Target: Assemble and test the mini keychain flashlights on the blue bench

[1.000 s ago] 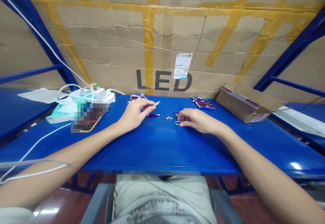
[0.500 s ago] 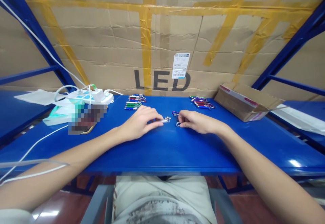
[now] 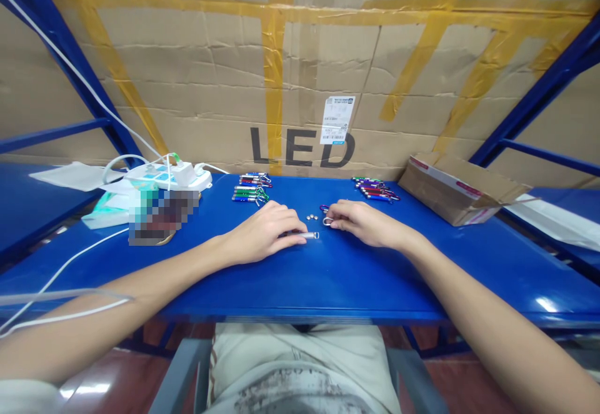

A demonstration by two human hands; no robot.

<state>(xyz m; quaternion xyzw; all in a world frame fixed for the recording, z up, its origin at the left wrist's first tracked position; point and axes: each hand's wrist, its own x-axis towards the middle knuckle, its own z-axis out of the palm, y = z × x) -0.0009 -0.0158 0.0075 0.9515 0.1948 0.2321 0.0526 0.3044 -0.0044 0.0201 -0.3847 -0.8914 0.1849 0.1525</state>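
My left hand [image 3: 265, 232] is closed around a slim silver flashlight tube [image 3: 309, 235]; one end, with a small loop, sticks out past the fingertips towards the right. Opposite it, my right hand [image 3: 360, 221] pinches a silver carabiner clip [image 3: 327, 221] between thumb and fingers. A dark blue-purple carabiner [image 3: 324, 209] shows just beyond those fingertips, partly hidden. Between both hands several small round button cells [image 3: 312, 217] lie on the blue table [image 3: 300, 282].
Several keychain flashlights [image 3: 247, 191] lie in a row behind my left hand, others [image 3: 375, 190] behind my right. An open cardboard box [image 3: 445, 192] stands at right. At left are a power strip [image 3: 187, 179] with cables and a blurred-out object [image 3: 164, 217]. A large carton [image 3: 210, 89] rises behind.
My left hand has moved slightly towards me with the flashlight tube, clear of the button cells. My right hand has shifted a little up with the silver clip.
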